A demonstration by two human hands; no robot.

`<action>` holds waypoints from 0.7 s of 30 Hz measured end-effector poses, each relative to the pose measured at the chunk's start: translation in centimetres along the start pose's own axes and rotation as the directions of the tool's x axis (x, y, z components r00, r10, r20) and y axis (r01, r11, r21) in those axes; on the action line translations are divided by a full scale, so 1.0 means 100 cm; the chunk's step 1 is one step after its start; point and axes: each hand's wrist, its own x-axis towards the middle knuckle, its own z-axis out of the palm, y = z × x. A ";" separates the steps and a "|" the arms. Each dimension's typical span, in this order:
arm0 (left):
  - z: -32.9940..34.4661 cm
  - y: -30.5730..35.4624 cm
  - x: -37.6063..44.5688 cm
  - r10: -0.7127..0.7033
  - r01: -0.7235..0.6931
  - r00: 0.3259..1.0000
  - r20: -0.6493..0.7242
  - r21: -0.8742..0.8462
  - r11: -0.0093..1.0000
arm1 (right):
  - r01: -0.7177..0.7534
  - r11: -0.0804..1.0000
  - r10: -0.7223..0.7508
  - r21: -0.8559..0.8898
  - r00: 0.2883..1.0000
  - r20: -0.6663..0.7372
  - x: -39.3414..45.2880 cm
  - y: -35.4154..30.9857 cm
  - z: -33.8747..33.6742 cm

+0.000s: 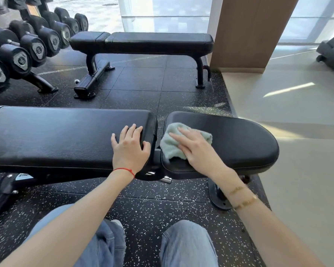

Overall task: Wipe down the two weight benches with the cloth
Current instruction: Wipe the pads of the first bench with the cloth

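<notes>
Head view. Right grip (196,146): fingers straight, pressing the pale green cloth (174,144) flat onto the seat pad (239,143) of the near bench; the cloth sits under and left of the fingers, at the pad's inner edge by the gap. Left grip (130,145): released, palm resting flat on the end of the long back pad (66,135), just across the gap from the right grip, apparently steadying. Far bench (143,42) stands well beyond both grips, beside the dumbbell rack (27,47).

Judgement: step in hand is wiping the seat pad. Do it well by keeping the palm flat, sweeping rightward in overlapping passes to the rounded end, and catching the stitched edges.
</notes>
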 end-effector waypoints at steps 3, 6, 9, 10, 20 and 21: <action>0.001 -0.001 0.000 0.003 -0.003 1.000 0.005 -0.003 1.000 | -0.041 0.999 0.042 0.030 0.998 -0.039 -0.046 0.010 -0.019; 0.002 0.000 -0.001 0.006 -0.006 1.000 -0.001 -0.005 1.000 | -0.236 0.972 0.235 0.014 0.961 -0.146 -0.060 0.049 -0.045; 0.001 0.001 0.000 0.001 -0.001 1.000 -0.012 -0.003 1.000 | -0.365 0.929 0.348 -0.067 0.920 -0.178 -0.027 0.092 -0.059; 0.001 0.001 0.000 -0.002 0.002 1.000 -0.015 -0.003 1.000 | -0.383 0.920 0.366 -0.080 0.915 -0.171 -0.012 0.097 -0.057; 0.002 -0.001 0.000 -0.002 0.002 1.000 -0.027 -0.017 1.000 | -0.197 0.980 0.193 -0.008 0.966 -0.172 -0.082 0.043 -0.038; 0.002 0.000 0.000 -0.002 0.002 1.000 -0.026 -0.019 1.000 | -0.238 0.971 0.232 -0.008 0.951 -0.203 -0.091 0.048 -0.043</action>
